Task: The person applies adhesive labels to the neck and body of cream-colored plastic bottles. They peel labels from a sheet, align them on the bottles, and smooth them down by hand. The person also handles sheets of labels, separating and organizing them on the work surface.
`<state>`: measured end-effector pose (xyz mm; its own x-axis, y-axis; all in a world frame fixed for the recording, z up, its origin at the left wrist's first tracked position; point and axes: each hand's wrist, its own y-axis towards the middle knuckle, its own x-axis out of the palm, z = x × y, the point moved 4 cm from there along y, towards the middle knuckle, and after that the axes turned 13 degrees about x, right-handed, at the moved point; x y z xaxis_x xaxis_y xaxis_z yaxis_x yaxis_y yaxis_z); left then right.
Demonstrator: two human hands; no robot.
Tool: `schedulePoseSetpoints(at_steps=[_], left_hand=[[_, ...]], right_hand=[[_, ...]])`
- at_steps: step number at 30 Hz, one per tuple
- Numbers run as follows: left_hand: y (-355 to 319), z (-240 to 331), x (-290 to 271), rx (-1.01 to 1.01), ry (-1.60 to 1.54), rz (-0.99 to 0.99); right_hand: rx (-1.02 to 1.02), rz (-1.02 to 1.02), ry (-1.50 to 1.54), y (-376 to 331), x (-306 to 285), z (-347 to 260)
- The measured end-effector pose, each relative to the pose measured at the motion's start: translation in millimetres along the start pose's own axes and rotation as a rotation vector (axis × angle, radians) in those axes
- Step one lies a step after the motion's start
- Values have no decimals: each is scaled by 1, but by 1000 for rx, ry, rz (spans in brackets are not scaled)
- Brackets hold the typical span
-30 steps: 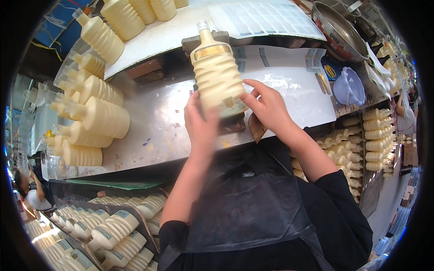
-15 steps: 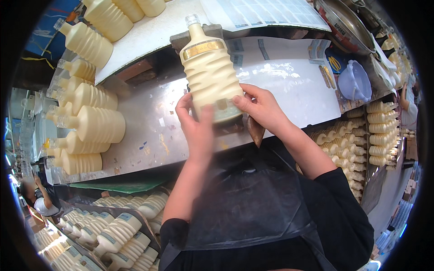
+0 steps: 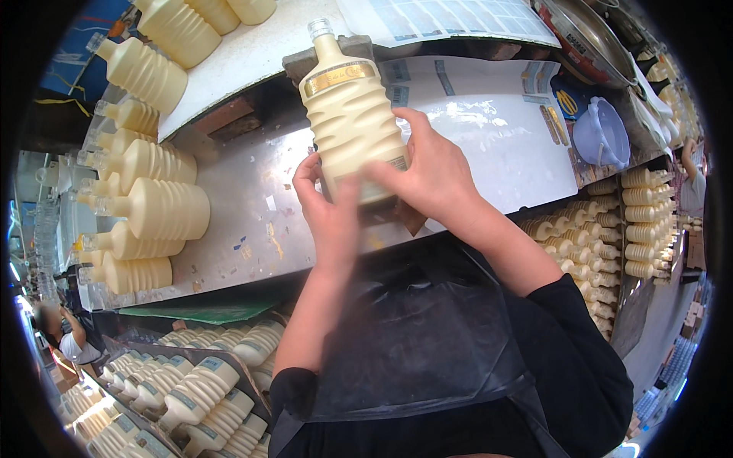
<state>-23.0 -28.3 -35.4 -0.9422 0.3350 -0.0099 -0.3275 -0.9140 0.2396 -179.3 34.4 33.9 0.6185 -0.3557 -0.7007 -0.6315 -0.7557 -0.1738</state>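
A cream bottle with wavy ridges, a clear neck and a gold label band lies face up, its shoulder against a grey block. Its neck points away from me. My left hand grips the lower left side, fingers along the edge and thumb over the front, slightly blurred. From the right, my right hand wraps the lower side. Its blurred thumb lies across the lower front, next to a small grey label it partly covers. The bottle's base is partly hidden behind both hands.
Cream bottles lie along the table's left end. Label strips stick to the metal table, with a label sheet above. A lilac bucket stands right. More bottles fill racks below. A brown pointed piece is beside the bottle's base.
My right thumb has swept left across the bottle's lower front, and the right hand has turned further over it. The bottle sits slightly higher and further left in view.
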Motion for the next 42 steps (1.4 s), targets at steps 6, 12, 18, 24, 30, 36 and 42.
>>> schedulePoseSetpoints(at_steps=[6, 12, 18, 24, 30, 36, 42], left_hand=[[-1, -3, -2, -7, -220, 14], [-2, -4, -4, -7, -296, 4], [-1, -5, -2, -52, -293, 41], [-2, -4, -2, -53, -301, 45], [-2, -4, -2, -44, -310, 49], [-2, -6, -3, -36, -302, 45], [-2, -3, -3, -50, -308, 46]], right_hand=[[91, -230, 405, 20, 13, 52], [115, -382, 366, 4, 15, 43], [103, -369, 399, 6, 20, 50], [117, -377, 411, 7, 20, 52], [113, -366, 441, 5, 21, 52], [116, -362, 435, 5, 20, 50], [114, -375, 429, 6, 21, 52]])
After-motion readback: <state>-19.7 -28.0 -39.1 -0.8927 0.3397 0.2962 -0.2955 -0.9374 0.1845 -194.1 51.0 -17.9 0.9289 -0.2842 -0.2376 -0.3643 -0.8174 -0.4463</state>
